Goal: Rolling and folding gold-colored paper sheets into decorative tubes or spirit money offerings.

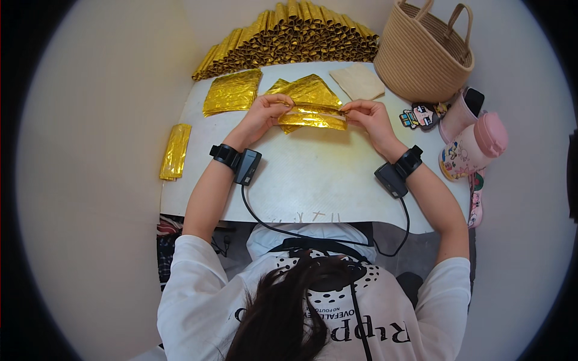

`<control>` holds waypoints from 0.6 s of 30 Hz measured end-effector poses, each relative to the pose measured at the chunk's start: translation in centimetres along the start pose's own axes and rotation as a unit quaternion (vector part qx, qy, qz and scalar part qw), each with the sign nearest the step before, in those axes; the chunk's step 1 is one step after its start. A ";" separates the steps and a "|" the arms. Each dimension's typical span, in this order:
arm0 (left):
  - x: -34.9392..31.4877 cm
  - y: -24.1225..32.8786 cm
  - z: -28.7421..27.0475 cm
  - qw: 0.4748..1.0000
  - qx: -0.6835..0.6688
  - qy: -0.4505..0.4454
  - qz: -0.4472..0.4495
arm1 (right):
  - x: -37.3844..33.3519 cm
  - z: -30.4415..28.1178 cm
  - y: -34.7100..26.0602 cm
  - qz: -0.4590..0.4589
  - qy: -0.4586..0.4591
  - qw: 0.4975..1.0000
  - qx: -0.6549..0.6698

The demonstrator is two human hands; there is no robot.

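Note:
Above the middle of the white table, a strip of gold foil paper [313, 121] stretches level between my two hands, with a pale line along it. My left hand [269, 116] pinches its left end between thumb and fingers. At the right end my right hand [368, 118] grips it in the same way. Just beyond and partly beneath lie loose gold foil sheets [314, 90], overlapping at angles. A neat stack of square gold sheets [232, 93] rests past my left hand. Nearer the left edge lies a narrow folded gold bundle [176, 151].
A heap of rolled gold foil tubes [295, 42] fills the far edge. Beige sheets [357, 82] lie beside a woven basket [421, 57]. At right stand a pink cup [454, 125] with a dark phone, a pink-lidded bottle [472, 149] and a cartoon figure [419, 115]. Cables hang from both wrist devices.

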State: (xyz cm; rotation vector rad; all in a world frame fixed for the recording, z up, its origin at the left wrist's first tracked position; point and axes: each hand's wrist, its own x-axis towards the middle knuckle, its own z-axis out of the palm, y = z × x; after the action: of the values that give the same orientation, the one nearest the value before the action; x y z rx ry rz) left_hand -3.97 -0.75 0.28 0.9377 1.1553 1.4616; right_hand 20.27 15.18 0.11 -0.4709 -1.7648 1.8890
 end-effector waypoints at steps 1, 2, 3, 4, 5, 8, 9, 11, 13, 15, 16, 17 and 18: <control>0.0 -0.1 0.2 1.000 0.007 0.013 -0.003 | 0.1 -0.2 0.3 -0.001 0.000 1.000 -0.001; 0.1 -0.2 0.3 1.000 0.014 0.025 -0.007 | 0.2 -0.4 0.6 -0.015 -0.010 1.000 -0.008; 0.0 -0.1 0.2 1.000 0.013 0.026 -0.006 | 0.2 -0.3 0.7 -0.029 -0.021 0.999 -0.014; 0.0 -0.1 0.2 0.999 0.017 0.029 -0.002 | 0.2 -0.3 0.8 -0.028 -0.023 0.999 -0.015; 0.0 -0.1 0.1 0.999 0.020 0.033 0.001 | 0.2 -0.3 0.8 -0.038 -0.030 0.999 -0.019; 0.2 -0.6 -0.5 0.996 0.068 0.047 0.026 | 0.2 0.1 0.6 -0.043 -0.038 0.998 -0.030; 0.2 -0.4 -0.1 0.996 0.067 0.046 0.025 | 0.2 0.0 0.6 -0.039 -0.033 0.998 -0.038; 0.0 0.2 0.5 0.991 0.127 0.036 0.009 | 0.2 -0.3 0.7 -0.041 -0.026 0.998 -0.039; -0.1 0.2 1.2 0.993 0.107 0.043 0.015 | 0.1 -0.1 0.5 -0.045 -0.021 0.998 -0.037; -0.2 0.3 1.4 0.995 0.087 0.049 0.020 | -0.1 0.2 0.1 -0.037 -0.014 0.999 -0.023; -0.2 0.5 1.4 0.994 0.097 0.050 0.014 | -0.1 0.3 0.0 -0.037 -0.013 0.999 -0.022; -0.2 0.6 1.4 0.993 0.107 0.051 0.008 | -0.1 0.3 0.0 -0.029 -0.007 0.999 -0.020; -0.1 0.5 1.4 0.993 0.108 0.050 0.007 | 0.0 0.3 0.0 -0.022 -0.001 1.000 -0.018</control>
State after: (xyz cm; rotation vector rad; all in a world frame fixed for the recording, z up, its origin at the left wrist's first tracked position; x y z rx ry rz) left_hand -2.76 -0.61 1.09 1.0308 1.4037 1.4287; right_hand 20.13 14.91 0.18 -0.4390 -1.7984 1.8319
